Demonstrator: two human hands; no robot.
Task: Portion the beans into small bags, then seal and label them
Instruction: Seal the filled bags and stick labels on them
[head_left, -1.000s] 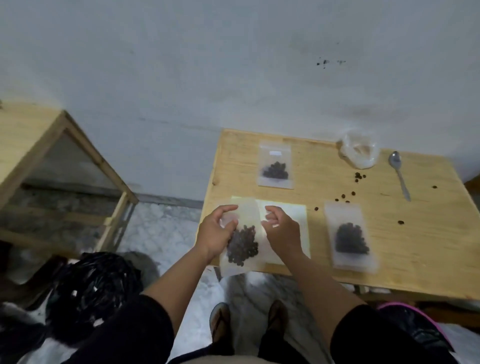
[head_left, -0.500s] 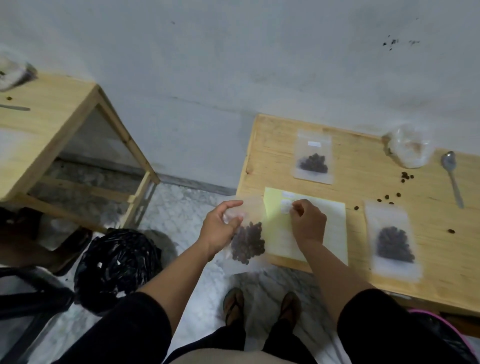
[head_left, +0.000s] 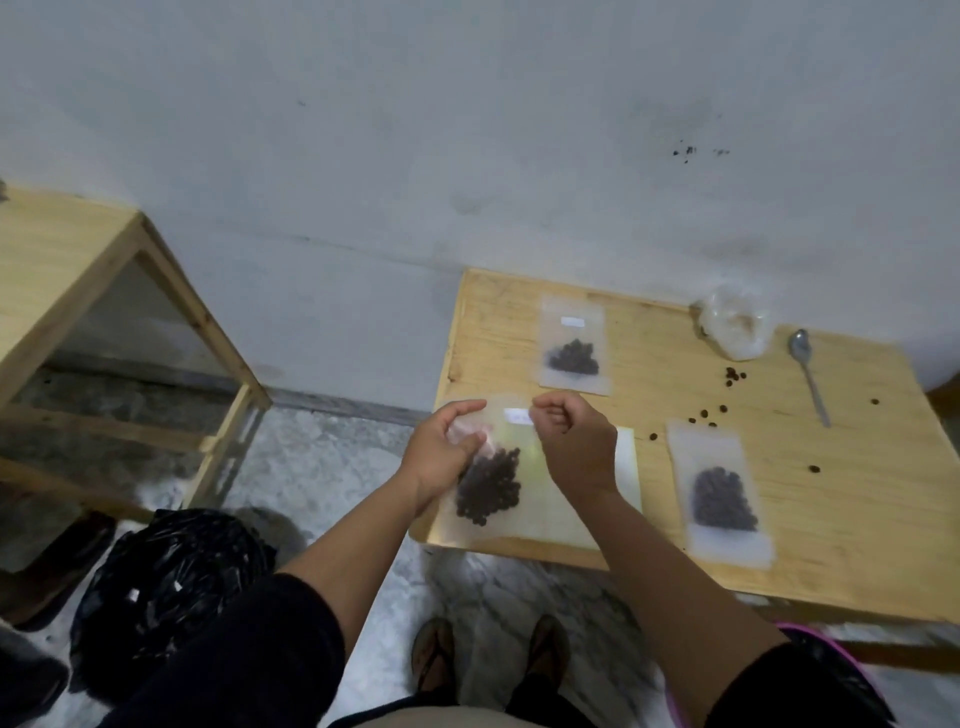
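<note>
Against a grey wall stood the table (head_left: 857, 545); over its near-left corner the left hand (head_left: 441, 457) pinched the bag (head_left: 488, 483), the right hand (head_left: 571, 441) pinching a label (head_left: 517, 415) onto it. Limp, slippery film (beans sagging low) probably handles best held by its top edge.

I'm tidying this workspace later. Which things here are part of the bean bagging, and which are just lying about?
Part of the job:
held bag of beans
labelled bag
unlabelled bag
label sheet
spoon
crumpled plastic bag
loose beans

Lying about:
black bin bag
side table
</note>
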